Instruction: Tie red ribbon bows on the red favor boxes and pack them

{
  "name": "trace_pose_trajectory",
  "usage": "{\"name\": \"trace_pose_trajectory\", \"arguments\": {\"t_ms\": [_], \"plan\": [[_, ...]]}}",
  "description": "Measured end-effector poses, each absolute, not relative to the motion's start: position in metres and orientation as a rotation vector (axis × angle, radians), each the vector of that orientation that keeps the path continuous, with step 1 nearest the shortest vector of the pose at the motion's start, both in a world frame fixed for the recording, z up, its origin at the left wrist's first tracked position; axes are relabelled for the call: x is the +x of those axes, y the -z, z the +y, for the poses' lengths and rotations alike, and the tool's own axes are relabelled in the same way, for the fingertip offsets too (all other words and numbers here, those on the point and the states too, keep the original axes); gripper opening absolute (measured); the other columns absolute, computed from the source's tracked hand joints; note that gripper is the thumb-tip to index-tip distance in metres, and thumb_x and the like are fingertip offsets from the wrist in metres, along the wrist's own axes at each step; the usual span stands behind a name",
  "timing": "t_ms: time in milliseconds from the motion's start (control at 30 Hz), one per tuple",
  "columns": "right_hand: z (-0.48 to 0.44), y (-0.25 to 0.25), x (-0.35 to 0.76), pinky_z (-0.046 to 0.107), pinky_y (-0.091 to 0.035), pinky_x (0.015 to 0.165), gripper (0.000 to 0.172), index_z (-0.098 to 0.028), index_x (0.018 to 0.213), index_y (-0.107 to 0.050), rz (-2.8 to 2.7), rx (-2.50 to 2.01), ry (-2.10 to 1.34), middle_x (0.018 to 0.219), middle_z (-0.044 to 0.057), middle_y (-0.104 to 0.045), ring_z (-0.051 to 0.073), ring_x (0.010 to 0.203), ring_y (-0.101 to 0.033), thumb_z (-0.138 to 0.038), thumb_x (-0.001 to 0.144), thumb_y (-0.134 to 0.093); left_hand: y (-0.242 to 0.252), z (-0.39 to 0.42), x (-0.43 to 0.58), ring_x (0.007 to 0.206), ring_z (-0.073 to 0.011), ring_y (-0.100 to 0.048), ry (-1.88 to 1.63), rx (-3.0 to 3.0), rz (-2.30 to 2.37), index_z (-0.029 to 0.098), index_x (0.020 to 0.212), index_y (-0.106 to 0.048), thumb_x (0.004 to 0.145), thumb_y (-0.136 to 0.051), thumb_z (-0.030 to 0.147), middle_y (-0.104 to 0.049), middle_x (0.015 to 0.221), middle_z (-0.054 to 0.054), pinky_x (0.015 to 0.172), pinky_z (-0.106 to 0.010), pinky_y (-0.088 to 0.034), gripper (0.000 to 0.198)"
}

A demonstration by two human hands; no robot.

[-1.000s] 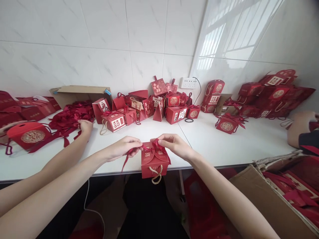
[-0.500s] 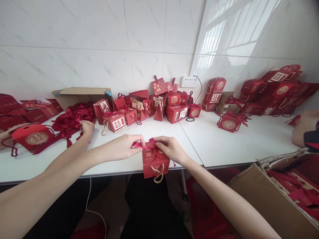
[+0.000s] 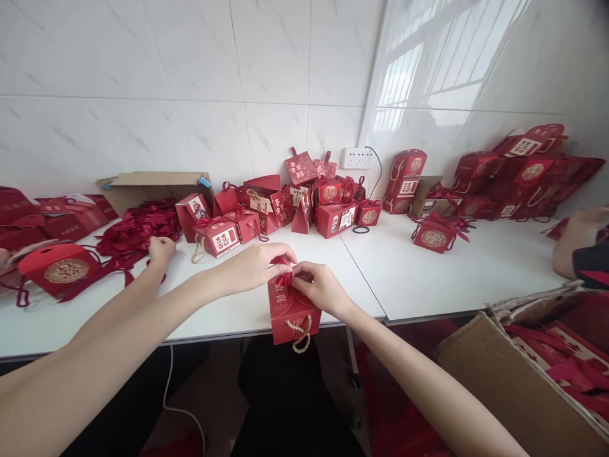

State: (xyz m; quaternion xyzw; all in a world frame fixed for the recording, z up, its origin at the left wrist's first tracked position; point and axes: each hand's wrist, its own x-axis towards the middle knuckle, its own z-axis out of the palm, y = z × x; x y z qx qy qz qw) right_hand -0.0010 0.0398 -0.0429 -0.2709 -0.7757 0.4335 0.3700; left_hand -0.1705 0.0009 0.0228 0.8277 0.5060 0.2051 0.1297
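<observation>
A red gift box [image 3: 290, 317] with a twisted gold cord handle stands at the table's front edge before me. My left hand [image 3: 266, 263] is closed on a red ribbon [image 3: 284, 278] above the box lid, thumb and fingers pinching it. From the other side my right hand [image 3: 320, 287] pinches the same ribbon close to the left fingertips. The fingers of both hands almost meet, and they cover part of the ribbon and the top of the box.
Another person's hand [image 3: 162, 249] reaches by a heap of red ribbons [image 3: 137, 228] at left, near a red box [image 3: 64, 270]. Finished-looking boxes [image 3: 223, 238] line the back. Stacked boxes [image 3: 533, 171] and another arm [image 3: 573, 247] are at right. A cardboard carton [image 3: 514, 374] stands front right.
My hands have come closer together over the lid. The ribbon, earlier stretched out to the left, is now gathered upright between my fingers. The view has shifted slightly.
</observation>
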Motion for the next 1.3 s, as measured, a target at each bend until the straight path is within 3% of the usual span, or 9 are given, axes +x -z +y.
{"name": "trace_pose_trajectory", "arguments": {"t_ms": [200, 300, 400, 667, 900, 1033, 1300], "plan": [[0.038, 0.048, -0.003, 0.029, -0.046, 0.071, 0.007, -0.02, 0.08, -0.056, -1.867, -0.698, -1.244, 0.074, -0.001, -0.067, 0.015, 0.07, -0.062, -0.019, 0.074, -0.054, -0.008, 0.011, -0.174, 0.076, -0.0152, -0.059, -0.823, 2.144, 1.432, 0.018, 0.079, -0.058, 0.078, -0.056, 0.036, -0.064, 0.082, -0.001, 0.073, -0.028, -0.046, 0.018], [0.039, 0.052, -0.004, 0.029, -0.046, 0.07, 0.023, -0.023, 0.087, -0.045, -1.75, -0.678, -1.336, 0.072, -0.004, -0.066, 0.015, 0.069, -0.062, -0.02, 0.069, -0.059, 0.0, 0.016, -0.177, 0.078, -0.0166, -0.059, -0.867, 2.079, 1.456, 0.017, 0.077, -0.062, 0.076, -0.057, 0.037, -0.065, 0.082, -0.003, 0.076, -0.03, -0.046, 0.02], [0.04, 0.055, -0.006, 0.03, -0.046, 0.07, 0.023, -0.023, 0.078, -0.041, -1.689, -0.661, -1.394, 0.073, -0.003, -0.065, 0.015, 0.069, -0.061, -0.022, 0.068, -0.062, 0.008, 0.02, -0.18, 0.079, -0.0172, -0.06, -0.925, 2.007, 1.468, 0.017, 0.082, -0.061, 0.075, -0.056, 0.039, -0.065, 0.084, -0.003, 0.075, -0.031, -0.047, 0.023], [0.041, 0.059, -0.007, 0.027, -0.045, 0.065, 0.019, -0.021, 0.072, -0.044, -1.611, -0.62, -1.343, 0.07, -0.002, -0.061, 0.013, 0.066, -0.058, -0.025, 0.069, -0.062, 0.028, 0.003, -0.179, 0.087, -0.0199, -0.057, -0.906, 2.146, 1.623, 0.019, 0.079, -0.061, 0.077, -0.051, 0.03, -0.064, 0.086, -0.003, 0.081, -0.035, -0.045, 0.014], [0.038, 0.056, -0.007, 0.025, -0.041, 0.06, 0.012, -0.019, 0.07, -0.047, -1.697, -0.695, -1.23, 0.066, -0.003, -0.056, 0.012, 0.06, -0.053, -0.024, 0.071, -0.059, 0.04, -0.02, -0.159, 0.107, -0.0243, -0.054, -1.048, 1.945, 1.631, 0.02, 0.086, -0.067, 0.077, -0.055, 0.034, -0.062, 0.108, -0.006, 0.096, -0.038, -0.039, 0.02], [0.039, 0.052, -0.004, 0.026, -0.042, 0.061, 0.01, -0.019, 0.07, -0.05, -1.753, -0.721, -1.184, 0.068, -0.002, -0.057, 0.012, 0.061, -0.053, -0.026, 0.073, -0.057, 0.053, -0.019, -0.144, 0.104, -0.0234, -0.056, -1.279, 1.579, 1.51, 0.018, 0.09, -0.067, 0.079, -0.053, 0.043, -0.061, 0.107, -0.007, 0.09, -0.034, -0.044, 0.03], [0.049, 0.048, 0.004, 0.027, -0.045, 0.063, 0.006, -0.019, 0.073, -0.052, -1.917, -0.659, -1.143, 0.07, -0.001, -0.059, 0.013, 0.065, -0.056, -0.021, 0.076, -0.055, 0.058, -0.013, -0.134, 0.095, -0.024, -0.058, -1.474, 1.14, 1.345, 0.014, 0.067, -0.067, 0.07, -0.063, 0.047, -0.062, 0.105, -0.009, 0.079, -0.031, -0.046, 0.033]]}}
